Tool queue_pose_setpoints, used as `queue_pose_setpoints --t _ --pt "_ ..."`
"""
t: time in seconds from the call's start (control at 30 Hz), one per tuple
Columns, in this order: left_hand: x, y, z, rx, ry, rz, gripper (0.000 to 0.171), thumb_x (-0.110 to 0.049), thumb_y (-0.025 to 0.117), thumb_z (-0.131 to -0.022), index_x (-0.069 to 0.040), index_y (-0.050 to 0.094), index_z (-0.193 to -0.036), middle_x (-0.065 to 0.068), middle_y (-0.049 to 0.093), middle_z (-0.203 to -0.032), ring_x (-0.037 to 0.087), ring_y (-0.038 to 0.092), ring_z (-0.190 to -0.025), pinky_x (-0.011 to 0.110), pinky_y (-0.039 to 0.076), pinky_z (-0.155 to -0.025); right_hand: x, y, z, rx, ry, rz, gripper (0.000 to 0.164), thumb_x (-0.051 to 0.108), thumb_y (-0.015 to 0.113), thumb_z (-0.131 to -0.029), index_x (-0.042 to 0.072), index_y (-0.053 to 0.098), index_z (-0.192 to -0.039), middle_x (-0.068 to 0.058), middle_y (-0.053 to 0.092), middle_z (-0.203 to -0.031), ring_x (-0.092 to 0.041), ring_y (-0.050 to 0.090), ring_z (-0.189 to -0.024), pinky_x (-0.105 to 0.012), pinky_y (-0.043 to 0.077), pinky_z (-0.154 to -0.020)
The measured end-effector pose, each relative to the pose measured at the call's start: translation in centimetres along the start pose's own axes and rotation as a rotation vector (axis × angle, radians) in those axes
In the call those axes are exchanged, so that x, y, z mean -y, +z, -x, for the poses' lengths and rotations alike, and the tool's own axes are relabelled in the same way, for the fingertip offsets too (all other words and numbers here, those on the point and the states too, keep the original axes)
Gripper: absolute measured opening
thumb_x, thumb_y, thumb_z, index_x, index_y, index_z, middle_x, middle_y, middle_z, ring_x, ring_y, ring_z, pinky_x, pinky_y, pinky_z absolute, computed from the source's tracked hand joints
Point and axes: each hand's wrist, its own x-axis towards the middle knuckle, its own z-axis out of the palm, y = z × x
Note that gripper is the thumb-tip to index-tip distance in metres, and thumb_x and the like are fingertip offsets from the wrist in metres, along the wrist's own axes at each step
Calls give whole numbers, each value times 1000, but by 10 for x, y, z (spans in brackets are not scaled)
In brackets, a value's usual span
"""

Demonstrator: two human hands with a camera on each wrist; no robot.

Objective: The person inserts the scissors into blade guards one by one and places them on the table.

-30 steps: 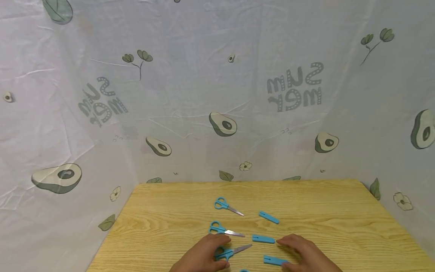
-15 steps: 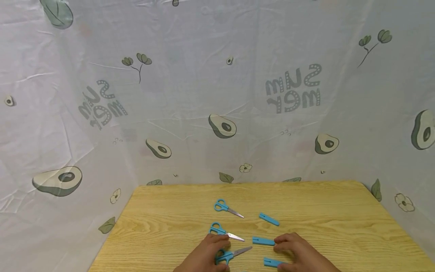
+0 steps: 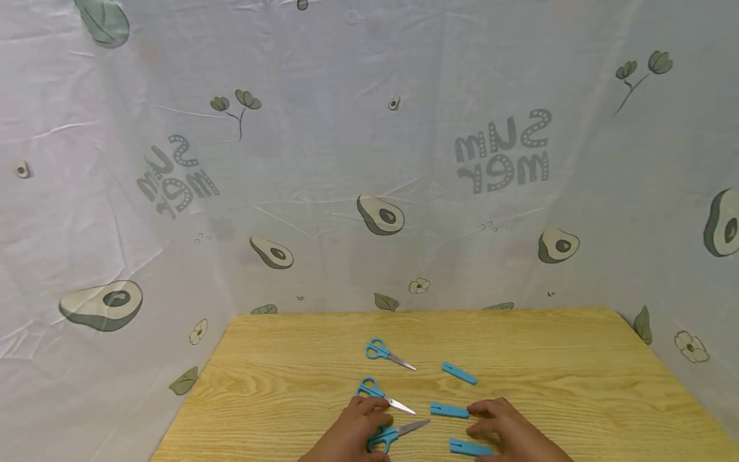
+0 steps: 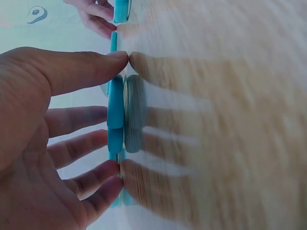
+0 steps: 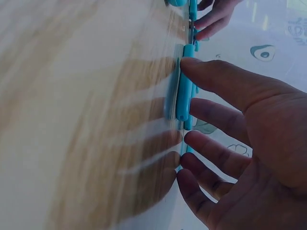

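Blue-handled scissors (image 3: 392, 433) are lying on the wood-grain table (image 3: 277, 372), the nearest of three pairs, their blades pointing toward the right and slightly away from the person. The left hand (image 3: 353, 430) is resting around their handles, thumb and fingers standing apart on either side rather than pinching; in the left wrist view the fingertips are touching the tabletop. Its forward fingers are partly covering the handle of the middle scissors (image 3: 378, 393), while the far scissors (image 3: 388, 354) are lying beyond.

Three slim blue blade covers are lying right of the blades. The right hand (image 3: 510, 431) is spreading its thumb and fingers apart beside two of them: its thumb is overlapping the end of the nearest cover (image 3: 469, 447), and a fingertip is reaching the end of the middle cover (image 3: 449, 410), whether touching I cannot tell. The far cover (image 3: 459, 373) is lying angled behind. An avocado-printed sheet (image 3: 312, 160) is hanging around the table.
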Motion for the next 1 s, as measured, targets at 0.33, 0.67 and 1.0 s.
queue_pose_setpoints --t 0.33,0.67,1.0 --pt "2 5 0 21 -12 94 42 -27 94 -85 -8 79 -119 -1 64 -125 7 52 -107 20 45 -90 -16 17 7 -159 -214 -3 23 19 86 -94 14 83 -116 -12 62 -138 10 40 -129 -18 51 -88" --pt "0 6 -2 89 -115 197 33 -17 93 -87 -13 79 -117 -3 61 -120 5 51 -108 22 47 -91 -13 17 4 -143 -189 33 14 23 86 -93 21 85 -107 -14 63 -133 7 43 -123 -23 53 -86" --pt "-4 -2 -9 138 -262 328 31 -6 89 -86 -15 79 -113 -12 65 -109 -7 54 -93 18 53 -81 -14 17 2 -169 -223 96 12 28 87 -93 23 84 -104 -12 64 -129 2 49 -120 -25 54 -83"
